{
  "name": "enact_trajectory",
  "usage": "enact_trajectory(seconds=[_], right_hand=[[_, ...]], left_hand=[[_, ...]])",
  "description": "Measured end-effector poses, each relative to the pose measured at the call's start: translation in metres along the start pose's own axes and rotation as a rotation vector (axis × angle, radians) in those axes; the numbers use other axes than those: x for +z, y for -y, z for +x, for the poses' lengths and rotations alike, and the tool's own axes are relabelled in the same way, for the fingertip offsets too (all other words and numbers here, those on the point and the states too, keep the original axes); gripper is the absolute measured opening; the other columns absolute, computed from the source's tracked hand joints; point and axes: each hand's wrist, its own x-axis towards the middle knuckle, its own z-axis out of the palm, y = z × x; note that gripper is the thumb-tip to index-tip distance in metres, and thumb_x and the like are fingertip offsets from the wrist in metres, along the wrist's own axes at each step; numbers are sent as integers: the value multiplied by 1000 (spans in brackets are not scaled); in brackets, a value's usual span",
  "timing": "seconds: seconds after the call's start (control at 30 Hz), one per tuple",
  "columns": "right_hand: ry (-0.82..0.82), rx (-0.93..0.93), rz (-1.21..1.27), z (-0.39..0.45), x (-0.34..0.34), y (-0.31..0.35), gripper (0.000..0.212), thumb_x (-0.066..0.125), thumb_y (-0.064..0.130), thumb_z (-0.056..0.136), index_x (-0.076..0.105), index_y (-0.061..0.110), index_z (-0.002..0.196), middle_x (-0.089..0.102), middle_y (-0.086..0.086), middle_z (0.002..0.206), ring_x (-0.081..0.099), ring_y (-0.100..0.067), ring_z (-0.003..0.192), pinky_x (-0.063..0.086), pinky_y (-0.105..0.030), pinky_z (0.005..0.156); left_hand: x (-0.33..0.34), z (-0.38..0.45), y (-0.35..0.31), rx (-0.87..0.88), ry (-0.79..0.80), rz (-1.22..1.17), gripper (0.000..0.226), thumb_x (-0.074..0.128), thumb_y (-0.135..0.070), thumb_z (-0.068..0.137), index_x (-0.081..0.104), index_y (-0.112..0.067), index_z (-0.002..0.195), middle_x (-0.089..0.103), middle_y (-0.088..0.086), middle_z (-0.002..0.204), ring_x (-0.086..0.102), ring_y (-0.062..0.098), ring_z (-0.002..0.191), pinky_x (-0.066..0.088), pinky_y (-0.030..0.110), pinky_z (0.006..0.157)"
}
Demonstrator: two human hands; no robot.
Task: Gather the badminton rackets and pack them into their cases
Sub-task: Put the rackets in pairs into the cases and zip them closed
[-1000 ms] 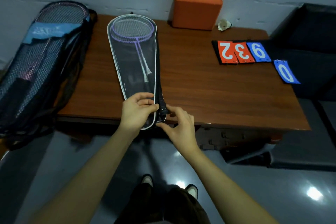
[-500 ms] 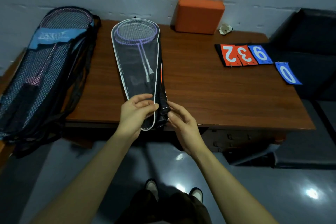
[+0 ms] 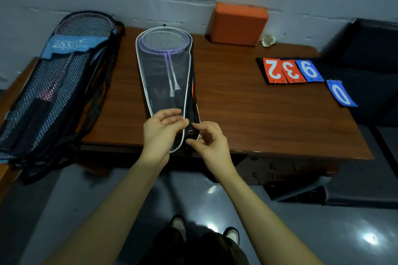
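Case (image 3: 165,84) with purple rackets (image 3: 167,49) lies on the counter (image 3: 258,118), long axis six to twelve o'clock. Left hand (image 3: 160,133) pinches its near end; right hand (image 3: 212,142), alongside at three o'clock, pinches the edge.

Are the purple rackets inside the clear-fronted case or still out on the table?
Inside. The purple rackets show through the clear-fronted case, heads at its far end. Whether it is zipped shut cannot be told.

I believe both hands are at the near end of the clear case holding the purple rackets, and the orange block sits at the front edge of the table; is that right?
Not quite: the orange block sits at the table's far edge, against the wall, as the head view shows. Both the left hand and right hand are at the clear case's near end.
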Motion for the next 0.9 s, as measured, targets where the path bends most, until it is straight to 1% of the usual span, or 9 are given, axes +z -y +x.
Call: enact_trajectory(seconds=[0.07,0.13,0.23,0.33,0.5,0.67,0.77,0.83,0.9], right_hand=[[-3,-8,0,2,-5,-1,26,70,-1,78,66,8,101,55,-4,105,54,-9,78,48,-20,72],[-53,79,78,3,-7,-1,25,68,6,82,66,12,107,62,-8,105,60,-13,82,53,-29,77],[-72,256,299,4,-5,2,28,66,3,83,60,14,108,67,-6,94,63,-13,77,53,-30,66],[-53,358,309,6,-9,2,28,69,-1,78,61,11,102,64,-8,79,61,-18,72,50,-25,64],[-64,336,160,11,-12,4,29,74,-2,71,65,12,95,58,-2,70,59,-9,62,49,-18,61],[-74,316,199,13,-14,2,28,64,-2,81,65,7,107,63,-12,80,61,-17,72,52,-26,70],[-139,354,165,11,-9,0,26,62,3,85,63,4,111,60,-14,83,59,-16,72,51,-22,67],[-198,381,136,11,-7,1,29,69,15,82,63,5,109,62,-11,84,61,-12,70,51,-18,64],[-241,370,53,12,-12,3,36,76,23,76,63,9,106,63,-6,80,61,-10,67,50,-16,61]], left_hand=[[-3,1,-1,13,-6,9,28,69,8,73,64,-10,94,67,3,77,64,-1,64,48,9,61],[-4,2,0,11,1,8,28,70,6,72,64,-13,92,68,3,79,65,1,66,49,11,63],[-3,2,5,1,7,9,27,70,6,73,64,-13,91,67,4,79,65,3,66,50,12,63],[-3,3,12,-11,14,17,28,70,6,72,64,-14,91,67,4,80,64,3,67,50,12,65],[-2,6,17,-8,54,22,28,70,5,73,65,-14,92,68,5,82,65,6,72,51,15,71],[-6,23,19,14,177,59,28,58,6,84,60,-7,108,67,9,96,68,13,83,55,19,70],[-18,42,32,214,201,428,32,60,1,84,61,-9,114,63,10,115,63,14,99,50,18,85],[-24,55,42,364,273,767,35,62,-11,86,60,-15,120,54,7,130,47,21,123,37,30,104],[-23,63,48,426,360,959,41,59,-25,88,53,-22,128,42,4,142,28,23,137,23,39,112]])
